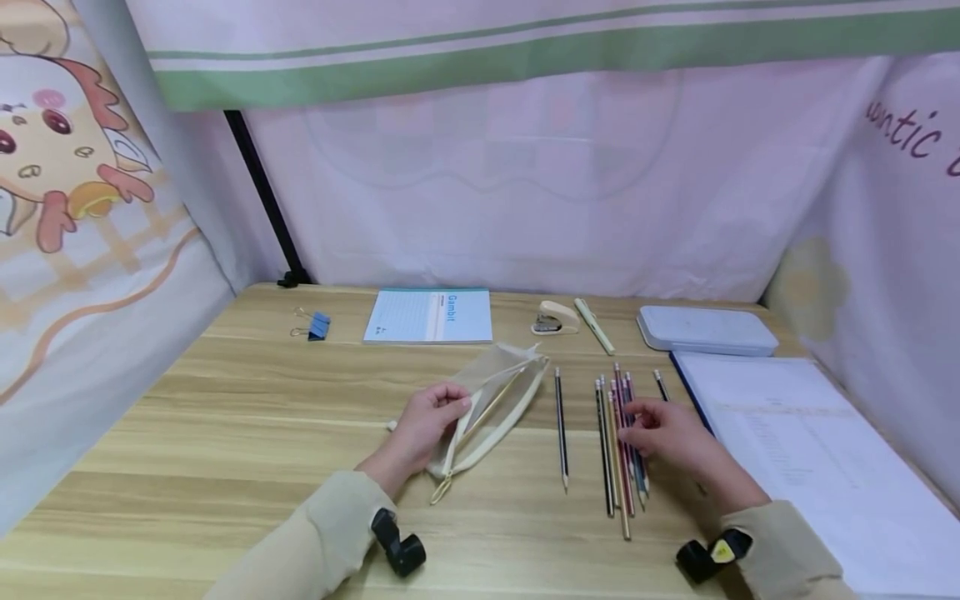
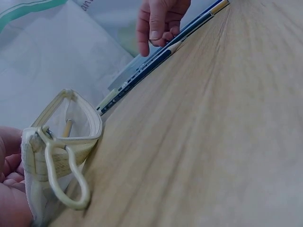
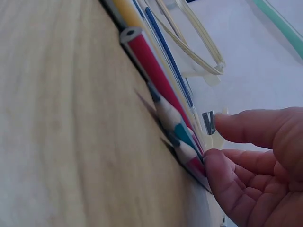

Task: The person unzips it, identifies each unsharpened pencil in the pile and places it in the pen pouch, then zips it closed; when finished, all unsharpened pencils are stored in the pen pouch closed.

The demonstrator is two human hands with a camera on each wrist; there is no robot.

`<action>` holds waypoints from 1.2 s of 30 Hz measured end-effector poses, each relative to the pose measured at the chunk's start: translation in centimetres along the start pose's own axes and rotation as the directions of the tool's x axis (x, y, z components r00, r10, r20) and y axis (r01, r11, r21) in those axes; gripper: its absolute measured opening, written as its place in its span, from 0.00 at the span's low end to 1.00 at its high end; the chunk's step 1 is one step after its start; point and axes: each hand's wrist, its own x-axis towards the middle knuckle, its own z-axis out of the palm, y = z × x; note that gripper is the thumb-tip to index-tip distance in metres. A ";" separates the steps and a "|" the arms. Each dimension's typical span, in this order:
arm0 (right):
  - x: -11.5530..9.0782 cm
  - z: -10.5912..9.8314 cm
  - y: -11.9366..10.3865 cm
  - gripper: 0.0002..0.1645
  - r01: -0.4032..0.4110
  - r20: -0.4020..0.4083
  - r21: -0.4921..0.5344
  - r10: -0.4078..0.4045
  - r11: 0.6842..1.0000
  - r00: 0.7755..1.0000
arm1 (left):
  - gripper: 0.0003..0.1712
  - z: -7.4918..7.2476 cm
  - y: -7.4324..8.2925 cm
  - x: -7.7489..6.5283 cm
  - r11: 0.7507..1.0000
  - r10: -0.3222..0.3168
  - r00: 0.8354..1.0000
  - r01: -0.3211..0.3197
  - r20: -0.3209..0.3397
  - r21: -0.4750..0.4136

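Note:
My left hand (image 1: 427, 425) grips the near edge of a cream zippered pencil case (image 1: 487, 367), holding its mouth apart. Inside lies one pencil (image 1: 491, 407); the zip pull (image 2: 71, 189) dangles at the near end. Several dark, red and gold pencils (image 1: 615, 454) lie in a loose bundle to the right of the case. My right hand (image 1: 667, 433) is over the bundle's right side, thumb and forefinger parted, fingertips right at the pencils. In the right wrist view, sharpened tips and a red pencil (image 3: 151, 61) lie beside these fingertips.
A lone dark pencil (image 1: 562, 433) lies between case and bundle, another pencil (image 1: 660, 383) beyond my right hand. Behind are a binder clip (image 1: 319, 326), a notebook (image 1: 427, 317), a stapler (image 1: 555, 319), a pale green pen (image 1: 595, 326) and a white box (image 1: 708, 329). Papers (image 1: 817, 450) lie right.

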 end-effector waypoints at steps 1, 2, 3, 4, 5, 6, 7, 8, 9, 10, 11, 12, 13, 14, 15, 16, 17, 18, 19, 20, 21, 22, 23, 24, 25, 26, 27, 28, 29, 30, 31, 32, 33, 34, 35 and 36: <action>0.1 0.1 0.0 0.27 0.007 -0.005 -0.035 -0.008 0.999 1.000 | 0.08 0.0 0.0 0.0 1.000 -0.002 1.000 0.002 0.000 0.002; 0.1 0.1 -0.1 0.27 0.015 -0.007 -0.074 -0.016 0.997 1.000 | 0.08 0.0 0.0 0.0 1.000 0.000 1.000 0.000 0.000 0.004; 0.2 0.1 -0.2 0.27 0.019 -0.010 -0.110 -0.020 0.994 1.000 | 0.08 0.0 0.0 0.0 1.000 -0.001 1.000 0.001 0.001 0.003; 0.3 0.2 -0.3 0.27 0.020 -0.008 -0.142 -0.021 0.990 1.000 | 0.09 0.0 0.0 0.0 1.000 0.000 1.000 0.000 0.001 0.003; 0.4 0.2 -0.4 0.27 0.017 -0.005 -0.164 -0.018 0.986 1.000 | 0.09 0.0 -0.1 0.0 1.000 0.000 1.000 0.000 0.000 0.002; 0.5 0.2 -0.4 0.27 0.017 0.001 -0.183 -0.017 0.983 1.000 | 0.09 0.0 -0.1 0.1 1.000 0.002 1.000 -0.002 0.000 0.001; 0.5 0.2 -0.6 0.27 0.015 0.010 -0.190 -0.013 0.982 1.000 | 0.09 0.0 -0.1 0.1 1.000 0.003 1.000 -0.003 -0.002 0.000; 0.6 0.2 -0.6 0.27 0.013 0.019 -0.193 -0.010 0.981 1.000 | 0.09 0.0 -0.1 0.1 1.000 0.004 1.000 -0.004 -0.002 -0.002; 0.6 0.1 -0.7 0.27 0.010 0.027 -0.194 -0.005 0.981 1.000 | 0.08 0.0 -0.1 0.1 1.000 0.005 1.000 -0.005 -0.002 -0.005; 0.7 0.1 -0.7 0.28 0.008 0.035 -0.196 -0.002 0.981 0.999 | 0.08 0.0 -0.1 0.1 1.000 0.006 1.000 -0.006 -0.001 -0.007; 0.7 0.0 -0.7 0.28 0.009 0.045 -0.192 0.000 0.981 0.999 | 0.08 0.0 -0.1 0.1 1.000 0.006 1.000 -0.006 0.000 -0.009; 0.7 -0.2 -0.7 0.28 0.008 0.056 -0.187 0.003 0.982 0.998 | 0.08 0.0 -0.1 0.1 1.000 0.008 1.000 -0.008 0.001 -0.010; 0.7 -0.3 -0.7 0.29 0.005 0.066 -0.185 0.007 0.983 0.998 | 0.08 0.0 -0.1 0.1 1.000 0.009 1.000 -0.009 0.002 -0.012; 0.7 -0.4 -0.6 0.29 0.005 0.074 -0.181 0.009 0.984 0.997 | 0.08 0.1 -0.2 0.1 1.000 0.011 1.000 -0.011 0.003 -0.013; 0.7 -0.5 -0.6 0.29 0.000 0.081 -0.178 0.015 0.984 0.997 | 0.08 0.1 -0.2 0.1 1.000 0.013 1.000 -0.012 0.004 -0.014; 0.7 -0.6 -0.6 0.29 -0.005 0.087 -0.174 0.020 0.985 0.996 | 0.07 0.0 -0.2 0.2 1.000 0.011 1.000 -0.011 0.003 -0.014; 0.8 -0.7 -0.5 0.29 -0.003 0.094 -0.171 0.019 0.985 0.995 | 0.07 0.0 -0.2 0.2 1.000 0.010 1.000 -0.010 0.002 -0.014; 0.8 -0.7 -0.5 0.29 -0.008 0.098 -0.171 0.025 0.985 0.995 | 0.07 0.0 -0.2 0.2 1.000 0.010 1.000 -0.010 0.001 -0.013; 0.9 -0.7 -0.6 0.29 -0.011 0.099 -0.175 0.028 0.984 0.995 | 0.07 0.0 -0.2 0.2 1.000 0.008 1.000 -0.008 0.000 -0.014; 0.9 -0.8 -0.6 0.28 -0.014 0.101 -0.177 0.033 0.984 0.994 | 0.07 0.0 -0.2 0.2 1.000 0.006 1.000 -0.006 -0.001 -0.015; 1.0 -0.8 -0.7 0.27 -0.021 0.103 -0.183 0.040 0.983 0.994 | 0.07 0.1 -0.2 0.1 1.000 0.004 1.000 -0.004 -0.002 -0.018; 1.1 -0.8 -0.7 0.26 -0.026 0.105 -0.185 0.046 0.982 0.993 | 0.06 0.1 -0.2 0.1 1.000 0.001 1.000 -0.001 -0.002 -0.019; 1.2 -0.7 -0.8 0.25 -0.032 0.106 -0.192 0.053 0.981 0.993 | 0.06 0.1 -0.2 0.1 1.000 -0.001 1.000 0.001 -0.001 -0.020; 1.3 -0.6 -0.9 0.24 -0.048 0.106 -0.194 0.069 0.980 0.992 | 0.06 0.1 -0.2 0.1 1.000 -0.002 1.000 0.001 -0.001 -0.022; 1.4 -0.6 -0.9 0.23 -0.059 0.108 -0.192 0.080 0.980 0.991 | 0.06 0.1 -0.2 0.1 1.000 -0.003 1.000 0.003 -0.001 -0.024; 1.5 -0.5 -0.9 0.22 -0.066 0.111 -0.187 0.088 0.980 0.990 | 0.06 0.1 -0.2 0.1 1.000 -0.005 1.000 0.005 -0.001 -0.026; 1.7 -0.5 -1.0 0.22 -0.082 0.109 -0.180 0.103 0.980 0.989 | 0.06 0.1 -0.2 0.1 1.000 -0.005 1.000 0.005 -0.001 -0.027; 1.8 -0.4 -1.0 0.22 -0.091 0.108 -0.176 0.111 0.980 0.988 | 0.06 0.1 -0.2 0.1 1.000 -0.006 1.000 0.006 -0.002 -0.027; 2.0 -0.4 -1.0 0.24 -0.103 0.105 -0.164 0.121 0.981 0.987 | 0.06 0.1 -0.2 0.0 1.000 -0.005 1.000 0.005 -0.002 -0.026; 2.2 -0.4 -1.0 0.26 -0.113 0.106 -0.148 0.129 0.983 0.986 | 0.06 0.1 -0.2 0.0 1.000 -0.005 1.000 0.005 -0.003 -0.024; 2.3 -0.4 -1.0 0.27 -0.120 0.106 -0.135 0.135 0.984 0.985 | 0.07 0.0 -0.2 0.0 1.000 -0.006 1.000 0.006 -0.003 -0.021; 2.5 -0.3 -1.1 0.29 -0.125 0.106 -0.130 0.139 0.984 0.985 | 0.07 0.0 -0.2 0.0 1.000 -0.004 1.000 0.004 -0.002 -0.017; 2.6 -0.4 -1.1 0.31 -0.134 0.108 -0.128 0.148 0.983 0.983 | 0.07 0.0 -0.2 0.0 1.000 -0.001 1.000 0.001 0.000 -0.015; 2.7 -0.4 -1.1 0.33 -0.138 0.115 -0.129 0.153 0.982 0.982 | 0.08 0.0 -0.2 0.0 1.000 0.002 1.000 -0.002 0.001 -0.011; 2.8 -0.4 -1.1 0.34 -0.150 0.122 -0.122 0.165 0.981 0.979 | 0.08 0.0 -0.2 0.1 1.000 0.003 1.000 -0.003 0.004 -0.009; 2.8 -0.5 -1.1 0.36 -0.155 0.135 -0.122 0.171 0.980 0.976 | 0.08 0.0 -0.2 0.1 1.000 0.002 1.000 -0.002 0.006 -0.008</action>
